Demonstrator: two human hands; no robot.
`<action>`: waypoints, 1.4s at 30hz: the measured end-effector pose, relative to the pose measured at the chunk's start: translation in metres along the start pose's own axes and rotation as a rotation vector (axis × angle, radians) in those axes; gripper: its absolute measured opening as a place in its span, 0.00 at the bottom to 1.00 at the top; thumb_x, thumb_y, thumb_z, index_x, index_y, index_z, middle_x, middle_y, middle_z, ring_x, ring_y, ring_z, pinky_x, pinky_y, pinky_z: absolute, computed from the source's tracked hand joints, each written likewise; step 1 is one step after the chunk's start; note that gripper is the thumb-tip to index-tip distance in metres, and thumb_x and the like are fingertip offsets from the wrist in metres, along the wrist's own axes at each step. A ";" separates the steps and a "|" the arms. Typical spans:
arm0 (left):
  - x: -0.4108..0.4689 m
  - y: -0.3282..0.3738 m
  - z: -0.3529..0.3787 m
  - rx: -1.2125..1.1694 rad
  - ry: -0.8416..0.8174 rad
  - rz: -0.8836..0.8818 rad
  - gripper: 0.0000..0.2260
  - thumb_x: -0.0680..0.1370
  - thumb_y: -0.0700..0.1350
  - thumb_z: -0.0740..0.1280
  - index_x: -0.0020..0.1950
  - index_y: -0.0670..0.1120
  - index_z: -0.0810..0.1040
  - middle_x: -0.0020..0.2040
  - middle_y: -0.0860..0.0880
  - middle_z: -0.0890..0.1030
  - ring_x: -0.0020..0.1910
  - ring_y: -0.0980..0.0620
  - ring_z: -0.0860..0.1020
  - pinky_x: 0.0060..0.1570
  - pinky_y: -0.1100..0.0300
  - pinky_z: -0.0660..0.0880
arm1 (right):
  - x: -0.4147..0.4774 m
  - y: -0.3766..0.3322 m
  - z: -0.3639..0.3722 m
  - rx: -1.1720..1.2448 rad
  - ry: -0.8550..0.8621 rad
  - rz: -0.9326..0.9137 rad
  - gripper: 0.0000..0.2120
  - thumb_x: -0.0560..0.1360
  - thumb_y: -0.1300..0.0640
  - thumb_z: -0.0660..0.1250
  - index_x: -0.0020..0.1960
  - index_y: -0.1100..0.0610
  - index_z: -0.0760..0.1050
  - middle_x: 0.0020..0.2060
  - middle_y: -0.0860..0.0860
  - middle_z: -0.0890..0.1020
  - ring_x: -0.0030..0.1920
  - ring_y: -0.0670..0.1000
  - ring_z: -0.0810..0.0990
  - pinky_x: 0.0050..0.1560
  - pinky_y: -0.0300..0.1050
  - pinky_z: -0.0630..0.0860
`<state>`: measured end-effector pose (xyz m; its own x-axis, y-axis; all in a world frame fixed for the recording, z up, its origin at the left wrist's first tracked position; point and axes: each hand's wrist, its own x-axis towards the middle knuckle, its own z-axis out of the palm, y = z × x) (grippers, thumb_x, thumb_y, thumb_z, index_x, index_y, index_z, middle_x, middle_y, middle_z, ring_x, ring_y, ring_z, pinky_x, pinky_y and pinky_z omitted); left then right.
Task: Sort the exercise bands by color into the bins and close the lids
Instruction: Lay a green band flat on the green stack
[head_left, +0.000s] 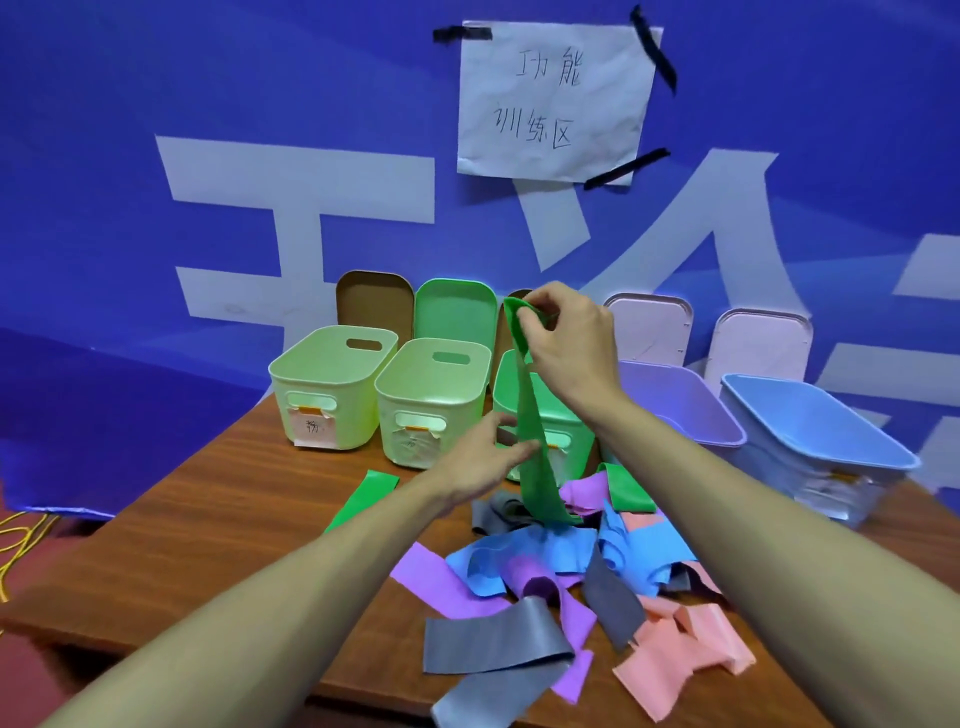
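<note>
Behind the brown table (208, 499) hangs a blue banner. Right hand (566, 353) pinches the green band (530, 415) at its top. Left hand (483, 457) touches it lower; if it pinches, I cannot tell. The band's tail lies in the mixed pile (545, 561), in front of the green bin (563, 423). Lifting it could drag other bands along.
</note>
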<state>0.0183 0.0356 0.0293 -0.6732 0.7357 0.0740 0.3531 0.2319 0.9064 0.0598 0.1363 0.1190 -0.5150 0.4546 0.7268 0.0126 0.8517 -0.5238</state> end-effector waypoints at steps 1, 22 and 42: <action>-0.001 0.001 0.001 -0.058 0.001 -0.005 0.21 0.78 0.47 0.66 0.69 0.43 0.67 0.54 0.49 0.77 0.50 0.53 0.77 0.45 0.65 0.72 | 0.001 -0.003 0.000 0.019 0.007 0.001 0.06 0.74 0.54 0.65 0.47 0.55 0.80 0.41 0.50 0.84 0.44 0.54 0.81 0.46 0.51 0.78; -0.053 -0.050 -0.079 -0.121 -0.039 -0.097 0.04 0.79 0.42 0.64 0.50 0.49 0.78 0.41 0.55 0.82 0.36 0.61 0.79 0.35 0.69 0.73 | 0.012 -0.021 0.044 0.308 0.006 0.330 0.04 0.70 0.53 0.69 0.42 0.51 0.82 0.37 0.48 0.84 0.43 0.55 0.83 0.46 0.55 0.81; -0.127 -0.174 -0.139 -0.235 -0.032 -0.508 0.05 0.77 0.36 0.66 0.51 0.42 0.77 0.43 0.47 0.82 0.40 0.53 0.81 0.41 0.61 0.78 | -0.074 0.024 0.199 0.084 -0.569 0.357 0.06 0.71 0.58 0.71 0.48 0.57 0.81 0.41 0.59 0.84 0.45 0.60 0.83 0.52 0.54 0.79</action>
<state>-0.0479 -0.1864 -0.0806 -0.6997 0.5884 -0.4052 -0.1673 0.4165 0.8936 -0.0723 0.0709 -0.0360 -0.8629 0.4766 0.1679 0.2105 0.6412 -0.7379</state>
